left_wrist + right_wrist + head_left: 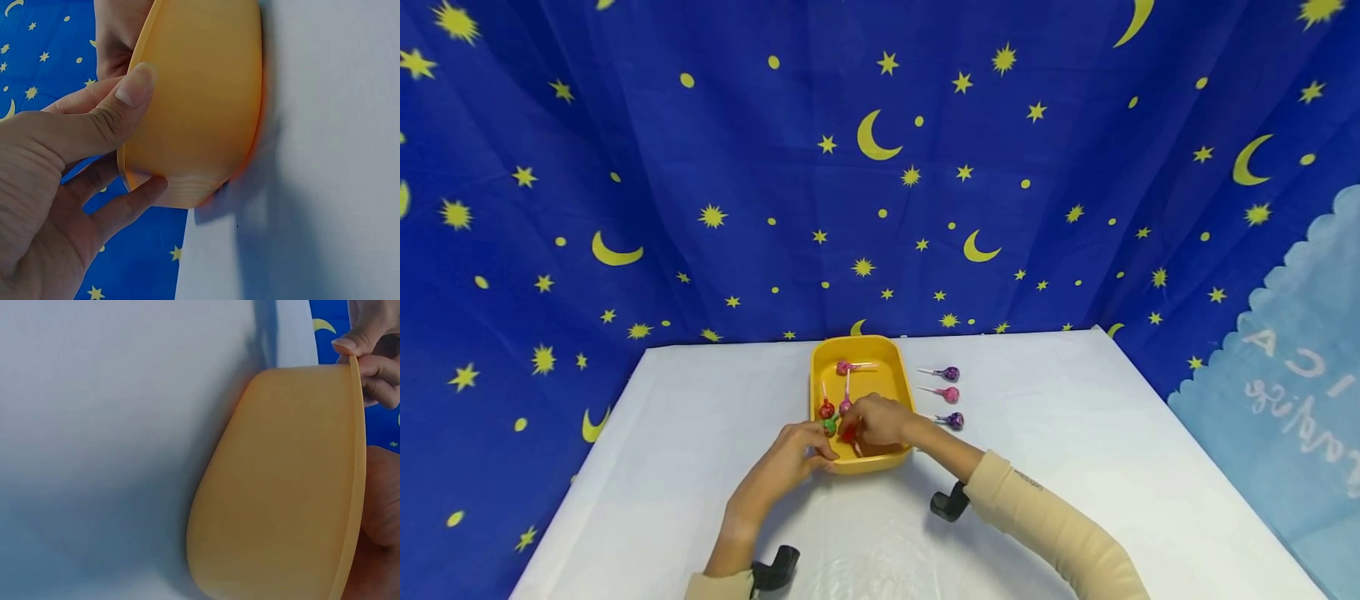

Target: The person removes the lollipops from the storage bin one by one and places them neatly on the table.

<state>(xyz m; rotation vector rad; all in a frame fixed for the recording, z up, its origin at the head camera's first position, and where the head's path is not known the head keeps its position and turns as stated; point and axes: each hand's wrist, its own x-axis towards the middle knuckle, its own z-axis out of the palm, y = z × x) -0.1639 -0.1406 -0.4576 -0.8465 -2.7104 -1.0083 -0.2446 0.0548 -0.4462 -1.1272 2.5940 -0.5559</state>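
Near the worktop's (1037, 467) far edge, the yellow plastic tub's (889, 375) rim is pinched by the left grip (786, 457); inside, a red lollipop (848, 433) is pinched by the partly hidden right grip (880, 419). Light and hard, it should be taken by its stick (858, 450).

Reads A, C, I in white capitals (1306, 363) on the pale blue cloth (1292, 385), above unclear cursive (1303, 423). Shows tiny, illegible print (1028, 480) on the right sleeve (1052, 525).
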